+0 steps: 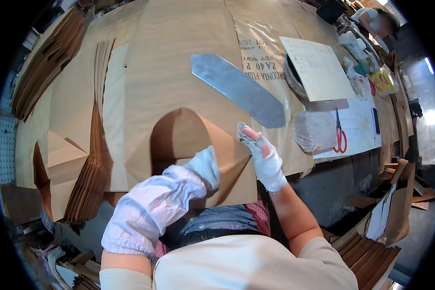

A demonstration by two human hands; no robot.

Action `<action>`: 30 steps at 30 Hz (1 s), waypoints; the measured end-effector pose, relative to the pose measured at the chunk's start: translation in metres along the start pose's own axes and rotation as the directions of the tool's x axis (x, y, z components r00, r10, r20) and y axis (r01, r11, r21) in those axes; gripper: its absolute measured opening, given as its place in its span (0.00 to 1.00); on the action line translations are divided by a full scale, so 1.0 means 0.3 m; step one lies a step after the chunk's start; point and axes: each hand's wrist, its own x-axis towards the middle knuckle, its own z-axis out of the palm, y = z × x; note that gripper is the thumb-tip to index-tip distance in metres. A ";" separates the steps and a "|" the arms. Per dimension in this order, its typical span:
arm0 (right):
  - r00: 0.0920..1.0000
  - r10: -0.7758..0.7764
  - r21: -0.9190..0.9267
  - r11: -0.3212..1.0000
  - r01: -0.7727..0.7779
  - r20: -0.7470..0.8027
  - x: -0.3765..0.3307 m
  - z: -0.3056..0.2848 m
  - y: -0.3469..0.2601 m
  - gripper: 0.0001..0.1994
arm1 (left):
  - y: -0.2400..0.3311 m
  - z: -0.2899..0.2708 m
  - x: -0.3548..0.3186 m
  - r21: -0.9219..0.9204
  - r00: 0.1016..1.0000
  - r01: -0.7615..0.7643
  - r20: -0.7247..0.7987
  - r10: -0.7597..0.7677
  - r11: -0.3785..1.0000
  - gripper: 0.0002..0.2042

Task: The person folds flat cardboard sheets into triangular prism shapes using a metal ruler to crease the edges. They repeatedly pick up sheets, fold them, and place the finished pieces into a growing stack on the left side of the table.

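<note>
Gripping is happening at two points on one folded brown paper sheet [198,145]: the right hand [265,159], in a white glove with bare fingertips showing, is pinching the sheet's upper right edge between thumb and fingers, closed tight on the paper; the left hand [205,166], gloved and wearing a pale checked sleeve cover, is lying against the fold near the sheet's middle, and whether those fingers are closed on anything cannot be told, since they are turned away. Sheet is sitting at the near edge of the surface [179,58], directly at 12 o'clock from the body, its fold line running roughly from 10 toward 4 o'clock. Long metal blade-shaped template [237,89] is lying flat on the paper-covered surface at about 11 o'clock from the right hand, close by but not touching it; its long axis is running from 10 to 4 o'clock, lower tip pointing toward the right hand, which is the nearer of the two. Stack of folded brown bags [82,193] is fanning out at 9 o'clock of the left hand. Red-handled scissors [340,135] are resting at 3 o'clock, well apart.
</note>
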 end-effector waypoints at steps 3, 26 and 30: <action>0.994 0.016 -0.541 0.840 0.047 0.110 0.022 0.062 -0.074 0.33 | -0.069 0.014 -0.059 0.056 0.993 -0.121 0.018 0.121 0.991 0.27; 0.969 0.025 -0.969 0.040 0.246 0.247 0.106 0.245 -0.037 0.41 | -0.277 -0.482 -0.470 -0.915 0.726 0.156 -0.150 -0.671 0.373 0.44; 0.959 -0.021 -0.957 0.069 0.283 0.282 0.196 0.285 0.022 0.43 | -0.363 -0.219 -0.686 -0.808 0.805 0.286 -0.089 -0.587 0.516 0.45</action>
